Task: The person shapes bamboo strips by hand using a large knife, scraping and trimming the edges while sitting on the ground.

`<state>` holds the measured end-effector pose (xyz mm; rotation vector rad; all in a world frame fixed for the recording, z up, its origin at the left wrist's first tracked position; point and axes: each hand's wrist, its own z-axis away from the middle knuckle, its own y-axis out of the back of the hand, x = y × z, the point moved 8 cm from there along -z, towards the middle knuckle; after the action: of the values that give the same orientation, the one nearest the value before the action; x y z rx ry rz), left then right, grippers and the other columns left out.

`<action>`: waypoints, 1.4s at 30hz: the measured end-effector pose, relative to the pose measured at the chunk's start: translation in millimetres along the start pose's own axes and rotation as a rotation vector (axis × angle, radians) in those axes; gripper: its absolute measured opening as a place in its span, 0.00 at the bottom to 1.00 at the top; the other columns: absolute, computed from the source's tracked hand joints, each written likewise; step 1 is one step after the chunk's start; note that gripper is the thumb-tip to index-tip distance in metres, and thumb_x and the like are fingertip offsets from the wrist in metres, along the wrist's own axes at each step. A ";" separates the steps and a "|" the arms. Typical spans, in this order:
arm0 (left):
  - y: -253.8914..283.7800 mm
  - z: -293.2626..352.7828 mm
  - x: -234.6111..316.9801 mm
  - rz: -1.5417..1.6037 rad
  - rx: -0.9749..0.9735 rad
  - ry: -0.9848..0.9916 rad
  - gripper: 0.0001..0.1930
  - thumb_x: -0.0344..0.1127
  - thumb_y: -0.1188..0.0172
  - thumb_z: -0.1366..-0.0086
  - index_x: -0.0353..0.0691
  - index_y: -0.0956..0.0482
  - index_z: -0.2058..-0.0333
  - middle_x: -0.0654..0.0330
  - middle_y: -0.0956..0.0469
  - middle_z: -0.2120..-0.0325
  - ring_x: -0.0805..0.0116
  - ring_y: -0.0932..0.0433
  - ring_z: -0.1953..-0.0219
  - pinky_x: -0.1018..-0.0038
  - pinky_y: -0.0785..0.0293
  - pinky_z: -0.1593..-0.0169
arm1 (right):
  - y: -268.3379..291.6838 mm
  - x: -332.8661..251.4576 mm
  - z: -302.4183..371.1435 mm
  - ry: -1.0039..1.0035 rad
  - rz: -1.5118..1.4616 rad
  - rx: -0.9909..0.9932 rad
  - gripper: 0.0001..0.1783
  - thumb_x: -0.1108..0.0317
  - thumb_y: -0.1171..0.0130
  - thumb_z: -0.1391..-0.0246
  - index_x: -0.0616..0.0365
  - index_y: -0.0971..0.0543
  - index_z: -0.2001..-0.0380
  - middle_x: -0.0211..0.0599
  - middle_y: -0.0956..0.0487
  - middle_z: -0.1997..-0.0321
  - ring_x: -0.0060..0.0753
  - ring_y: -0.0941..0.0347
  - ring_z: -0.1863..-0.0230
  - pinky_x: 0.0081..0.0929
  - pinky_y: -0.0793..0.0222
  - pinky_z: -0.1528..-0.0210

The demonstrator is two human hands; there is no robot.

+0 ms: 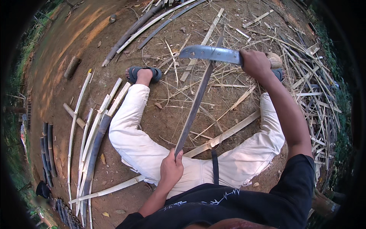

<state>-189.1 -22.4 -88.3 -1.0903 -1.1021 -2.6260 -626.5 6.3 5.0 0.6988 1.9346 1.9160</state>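
Observation:
My left hand (171, 169) is closed around the near end of a long, dark bamboo strip (194, 107), close to my lap. The strip slants up and away to the right between my knees. In my right hand (256, 64) is the handle of a machete (211, 53), its broad, slightly curved blade pointing left. The blade lies across the far part of the strip, whose tip shows beyond it. Most of the machete's handle is hidden by my fingers, with its pale rounded end (274, 60) showing past them.
Split bamboo lengths (91, 141) lie beside my left leg. A heap of pale slivers (318, 99) spreads along the right. Dark bamboo poles (133, 32) rest at the far side, and short dark pieces (47, 149) at the far left. A pale slat (232, 131) lies between my legs.

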 end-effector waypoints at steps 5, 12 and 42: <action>0.4 -7.1 -34.9 0.178 -0.054 -0.005 0.20 0.50 0.49 0.26 0.34 0.24 0.61 0.56 0.27 0.84 0.62 0.27 0.80 0.67 0.32 0.73 | -17.8 85.2 -29.3 -0.402 -0.216 0.088 0.13 0.64 0.44 0.46 0.63 0.16 0.67 0.58 0.17 0.66 0.58 0.19 0.61 0.49 0.23 0.57; -12.5 -31.6 -50.2 0.803 -0.468 0.378 0.30 0.62 0.54 0.27 0.34 0.27 0.66 0.63 0.32 0.86 0.76 0.33 0.86 0.78 0.35 0.82 | -46.8 -64.6 97.4 0.061 -0.343 0.066 0.23 0.66 0.36 0.55 0.57 0.23 0.53 0.47 0.18 0.69 0.53 0.19 0.66 0.47 0.24 0.62; -26.0 -19.6 -57.4 0.962 -0.679 0.518 0.34 0.63 0.55 0.28 0.32 0.26 0.73 0.59 0.33 0.88 0.71 0.35 0.90 0.75 0.37 0.84 | -59.8 -28.1 102.6 0.074 -0.198 0.049 0.21 0.67 0.38 0.52 0.59 0.24 0.53 0.48 0.18 0.69 0.54 0.19 0.67 0.48 0.24 0.64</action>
<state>-166.7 -26.3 -150.2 -0.6445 0.3923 -2.1996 -553.2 77.5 -61.6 0.4361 2.0179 1.8025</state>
